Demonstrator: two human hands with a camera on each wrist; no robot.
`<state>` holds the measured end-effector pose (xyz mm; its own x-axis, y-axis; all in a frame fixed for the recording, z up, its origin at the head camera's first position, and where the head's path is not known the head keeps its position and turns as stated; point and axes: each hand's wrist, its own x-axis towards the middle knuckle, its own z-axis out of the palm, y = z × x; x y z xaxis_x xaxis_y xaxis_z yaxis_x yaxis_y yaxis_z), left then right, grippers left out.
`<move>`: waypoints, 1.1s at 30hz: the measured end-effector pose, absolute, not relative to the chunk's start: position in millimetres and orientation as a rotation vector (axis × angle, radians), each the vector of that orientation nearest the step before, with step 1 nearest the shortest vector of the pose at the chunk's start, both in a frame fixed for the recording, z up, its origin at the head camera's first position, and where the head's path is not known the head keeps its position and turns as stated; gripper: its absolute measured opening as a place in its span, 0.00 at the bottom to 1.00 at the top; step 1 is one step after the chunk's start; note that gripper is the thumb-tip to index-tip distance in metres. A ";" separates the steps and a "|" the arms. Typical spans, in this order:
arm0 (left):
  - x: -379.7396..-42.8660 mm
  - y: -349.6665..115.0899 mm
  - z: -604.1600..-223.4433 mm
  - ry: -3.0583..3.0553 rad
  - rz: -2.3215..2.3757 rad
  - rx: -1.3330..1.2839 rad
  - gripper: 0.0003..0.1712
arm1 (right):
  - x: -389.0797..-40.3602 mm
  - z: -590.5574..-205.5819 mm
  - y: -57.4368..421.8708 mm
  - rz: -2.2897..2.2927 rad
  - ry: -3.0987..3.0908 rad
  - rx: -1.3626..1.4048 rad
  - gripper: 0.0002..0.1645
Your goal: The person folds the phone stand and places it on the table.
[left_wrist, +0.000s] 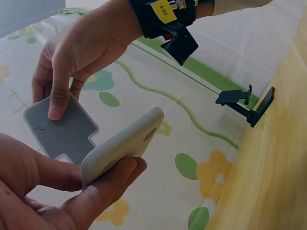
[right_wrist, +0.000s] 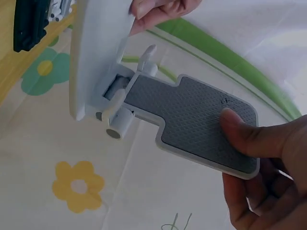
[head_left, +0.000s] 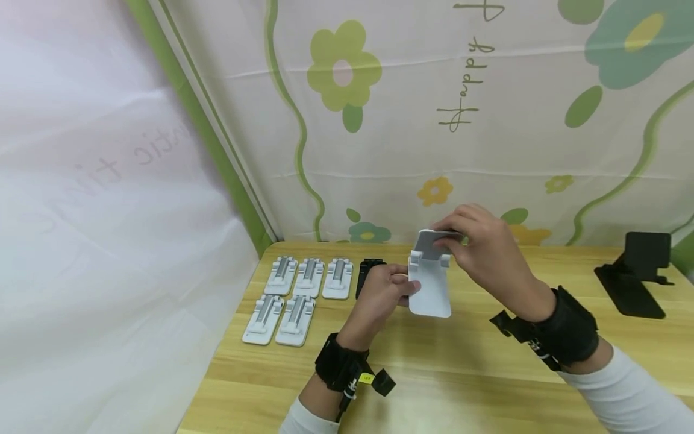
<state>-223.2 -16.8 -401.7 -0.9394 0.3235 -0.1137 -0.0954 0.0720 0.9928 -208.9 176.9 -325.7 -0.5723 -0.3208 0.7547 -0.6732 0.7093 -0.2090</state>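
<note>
Both hands hold a white folding phone stand [head_left: 430, 299] above the wooden table. My left hand [head_left: 378, 293] grips the edge of its flat white base, thumb on one face and fingers behind. Between thumb and fingers, my right hand [head_left: 477, 247] pinches the far end of the grey-padded support plate [right_wrist: 201, 120]. That plate stands folded out at an angle from the base. Two small white hooks [right_wrist: 115, 108] show at the hinge in the right wrist view. Just behind the left hand lies a black folded stand [head_left: 364, 274], partly hidden by it.
Several folded white phone stands [head_left: 295, 319] lie in two rows on the left of the table [head_left: 434, 386]. An unfolded black phone stand [head_left: 631, 289] is at the far right. A flower-patterned cloth [head_left: 379, 163] hangs along the table's back edge.
</note>
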 end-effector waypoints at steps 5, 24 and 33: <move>-226.7 -23.4 -398.7 2.028 1.994 0.215 0.19 | -202.5 -333.9 163.6 0.573 -2.127 0.822 0.14; -233.7 -45.2 -390.6 2.056 2.040 0.195 0.18 | -190.8 -373.1 141.1 0.387 -1.962 0.969 0.23; -231.8 -44.6 -390.2 2.042 2.045 0.206 0.19 | -195.5 -348.2 164.4 1.089 -2.571 0.535 0.30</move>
<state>-231.8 -44.6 -390.2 -0.9603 0.2698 -0.0715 -0.0720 0.0082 0.9974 -195.5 164.4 -348.2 -0.8864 -0.2205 0.4070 -0.4457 0.6440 -0.6219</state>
